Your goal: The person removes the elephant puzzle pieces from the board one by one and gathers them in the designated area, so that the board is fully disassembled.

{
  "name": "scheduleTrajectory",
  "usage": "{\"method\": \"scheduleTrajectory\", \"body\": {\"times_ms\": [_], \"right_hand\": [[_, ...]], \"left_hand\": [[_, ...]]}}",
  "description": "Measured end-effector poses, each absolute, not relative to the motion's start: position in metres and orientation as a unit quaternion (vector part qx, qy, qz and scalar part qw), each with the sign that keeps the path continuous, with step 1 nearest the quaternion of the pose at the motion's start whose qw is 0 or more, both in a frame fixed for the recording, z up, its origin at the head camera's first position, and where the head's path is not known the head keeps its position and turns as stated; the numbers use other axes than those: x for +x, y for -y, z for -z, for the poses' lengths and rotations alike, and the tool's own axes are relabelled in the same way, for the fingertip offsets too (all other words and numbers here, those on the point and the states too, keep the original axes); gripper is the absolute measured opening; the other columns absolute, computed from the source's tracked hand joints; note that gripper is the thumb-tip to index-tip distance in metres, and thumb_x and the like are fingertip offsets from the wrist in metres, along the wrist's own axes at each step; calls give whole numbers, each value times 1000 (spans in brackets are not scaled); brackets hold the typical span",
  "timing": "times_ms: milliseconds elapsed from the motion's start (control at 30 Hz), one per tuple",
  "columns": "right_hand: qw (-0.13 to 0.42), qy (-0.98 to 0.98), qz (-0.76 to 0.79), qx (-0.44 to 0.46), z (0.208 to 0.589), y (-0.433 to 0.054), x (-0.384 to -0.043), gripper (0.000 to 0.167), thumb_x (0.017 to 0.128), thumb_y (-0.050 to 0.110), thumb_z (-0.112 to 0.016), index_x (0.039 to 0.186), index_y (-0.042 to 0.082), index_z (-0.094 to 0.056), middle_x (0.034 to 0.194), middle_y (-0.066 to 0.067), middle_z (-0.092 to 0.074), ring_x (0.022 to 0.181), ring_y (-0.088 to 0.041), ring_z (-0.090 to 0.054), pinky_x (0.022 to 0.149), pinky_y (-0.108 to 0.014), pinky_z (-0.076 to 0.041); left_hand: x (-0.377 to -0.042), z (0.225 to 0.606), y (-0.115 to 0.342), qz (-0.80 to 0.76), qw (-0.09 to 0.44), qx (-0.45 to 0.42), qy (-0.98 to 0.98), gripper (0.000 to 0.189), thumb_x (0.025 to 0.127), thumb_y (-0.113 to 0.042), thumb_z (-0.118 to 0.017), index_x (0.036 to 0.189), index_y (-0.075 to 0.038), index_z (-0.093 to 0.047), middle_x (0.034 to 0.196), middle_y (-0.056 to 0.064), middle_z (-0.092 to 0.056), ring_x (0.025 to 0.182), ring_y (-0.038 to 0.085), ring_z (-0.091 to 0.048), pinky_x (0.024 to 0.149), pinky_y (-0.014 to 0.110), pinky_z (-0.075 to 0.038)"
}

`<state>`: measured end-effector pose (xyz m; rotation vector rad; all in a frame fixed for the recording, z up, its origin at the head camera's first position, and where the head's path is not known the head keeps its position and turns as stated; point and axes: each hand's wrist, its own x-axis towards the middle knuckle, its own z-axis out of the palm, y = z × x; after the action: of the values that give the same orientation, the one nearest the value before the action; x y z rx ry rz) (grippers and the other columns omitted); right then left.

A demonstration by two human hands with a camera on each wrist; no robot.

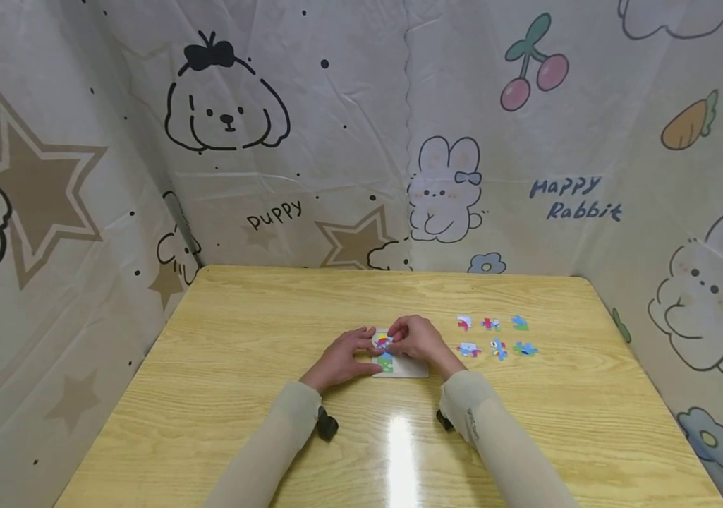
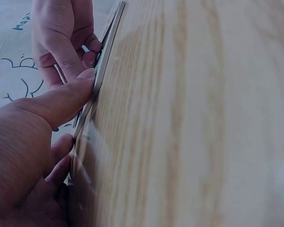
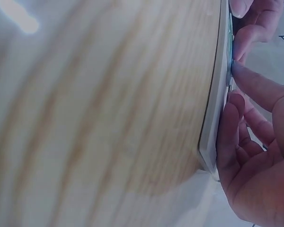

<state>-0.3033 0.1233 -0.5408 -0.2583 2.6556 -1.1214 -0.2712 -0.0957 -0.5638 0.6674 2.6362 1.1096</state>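
Note:
A small white puzzle board (image 1: 410,368) lies on the table, with colourful jigsaw pieces along its left side. A green piece (image 1: 384,364) shows at its near left, and a piece with yellow and red (image 1: 382,340) farther up. My left hand (image 1: 343,358) grips the board's left side, thumb near the green piece and fingers farther up. From the right, my right hand (image 1: 421,342) pinches at a blue jigsaw piece (image 1: 387,355) on the board, thumb and index finger close together. In the right wrist view, the right thumb (image 3: 258,87) meets the blue-green edge. Fingers partly hide the pieces.
To the right of the board, several loose jigsaw pieces lie in two rows, among them a blue-and-green one (image 1: 520,322) and a blue bird-like one (image 1: 499,348). The wooden table (image 1: 259,310) is bordered by printed curtains (image 1: 310,141) at the back and sides.

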Motion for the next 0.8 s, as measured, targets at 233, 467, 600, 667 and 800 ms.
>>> {"method": "scheduleTrajectory", "body": {"times_ms": [233,467,600,667,800], "right_hand": [[116,-912,381,-97,541,-123,-303,20,85,15,-87,100,10,-76,87,-2,-69,75,-15,-59,64,-24,-48],[121,-910,384,-95,539,-122,-301,15,89,11,-82,101,7,-74,87,-4,-68,75,-16,-59,65,-24,-49],[131,-900,407,-84,538,-124,-300,12,92,7,-78,103,5,-73,88,-6,-67,69,-15,-60,60,-23,-51],[134,-896,417,-77,538,-125,-300,11,93,7,-77,102,5,-73,87,-7,-66,66,-14,-60,57,-23,-53],[128,-896,417,-77,540,-125,-302,8,93,10,-77,97,5,-73,81,-5,-66,61,-13,-61,54,-23,-53]], "left_hand": [[-270,562,95,-372,104,223,-895,29,92,-37,-79,116,-20,-79,164,4,-43,158,29,-28,127,60,-22],[-271,563,96,-366,105,227,-896,31,92,-37,-79,119,-21,-78,164,3,-42,158,29,-27,127,60,-21],[-272,563,95,-365,106,228,-897,33,92,-38,-79,120,-20,-78,164,3,-41,158,29,-27,127,59,-21],[-272,563,95,-365,106,227,-897,33,92,-38,-79,120,-20,-78,164,3,-42,158,29,-28,127,59,-21],[-273,565,96,-365,104,230,-896,33,92,-38,-79,119,-20,-78,164,3,-42,158,29,-29,127,58,-22]]}}
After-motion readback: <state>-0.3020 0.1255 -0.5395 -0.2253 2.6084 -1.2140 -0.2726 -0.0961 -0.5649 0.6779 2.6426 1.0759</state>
